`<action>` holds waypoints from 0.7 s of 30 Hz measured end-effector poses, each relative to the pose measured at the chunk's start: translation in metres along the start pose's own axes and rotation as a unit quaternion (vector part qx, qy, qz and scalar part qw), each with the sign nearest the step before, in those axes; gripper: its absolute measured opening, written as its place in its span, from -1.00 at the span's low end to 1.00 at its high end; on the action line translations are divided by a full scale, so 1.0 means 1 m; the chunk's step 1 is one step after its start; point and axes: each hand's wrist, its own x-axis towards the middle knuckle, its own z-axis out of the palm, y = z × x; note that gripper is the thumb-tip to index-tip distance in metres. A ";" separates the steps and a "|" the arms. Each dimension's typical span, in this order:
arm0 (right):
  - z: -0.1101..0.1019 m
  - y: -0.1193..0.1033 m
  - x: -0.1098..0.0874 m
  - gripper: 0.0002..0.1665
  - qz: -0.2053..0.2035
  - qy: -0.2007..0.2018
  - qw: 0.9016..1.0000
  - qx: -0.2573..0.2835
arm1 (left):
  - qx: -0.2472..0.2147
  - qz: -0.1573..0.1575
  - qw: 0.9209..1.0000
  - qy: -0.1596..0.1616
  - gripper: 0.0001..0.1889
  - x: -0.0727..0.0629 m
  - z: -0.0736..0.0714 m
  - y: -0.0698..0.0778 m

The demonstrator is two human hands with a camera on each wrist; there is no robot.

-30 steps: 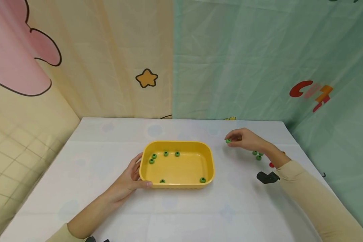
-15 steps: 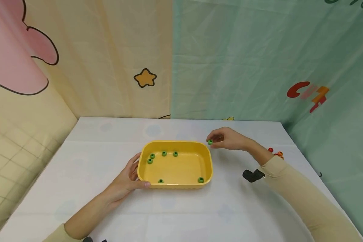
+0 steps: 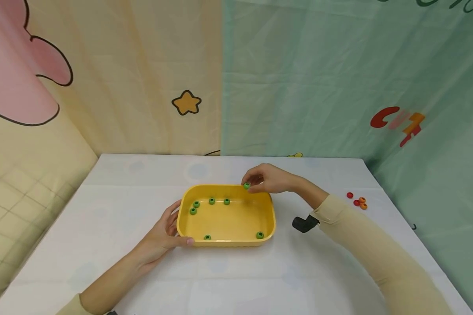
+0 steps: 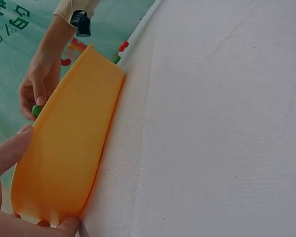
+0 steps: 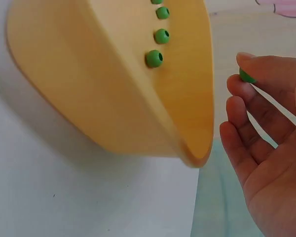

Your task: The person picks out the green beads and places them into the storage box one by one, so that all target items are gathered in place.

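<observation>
The right hand [image 3: 273, 178] pinches a green bead [image 3: 246, 186] between thumb and fingertips; a second ago well right of the yellow tray [image 3: 232, 223], it now shows at the far rim. The left hand [image 3: 163, 234] grips the tray's left end, as before. Six green beads [image 3: 226, 201] lie inside. Rightward on the desk [image 3: 220, 280] are red beads [image 3: 350, 195] and orange beads [image 3: 363, 206]; the right sleeve [image 3: 362, 236] blocks the head view of loose green ones [image 4: 117, 59] near them.
</observation>
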 end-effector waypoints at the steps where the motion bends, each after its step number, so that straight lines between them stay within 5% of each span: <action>1: 0.001 -0.003 0.004 -0.74 -0.007 -0.002 1.000 -0.001 | -0.002 0.002 1.000 -0.001 0.26 0.000 0.000 0.000; 21: 0.034 -0.043 0.069 -0.64 -0.088 -0.074 0.992 -0.046 | -0.003 0.007 1.000 -0.007 0.23 0.000 0.001 -0.001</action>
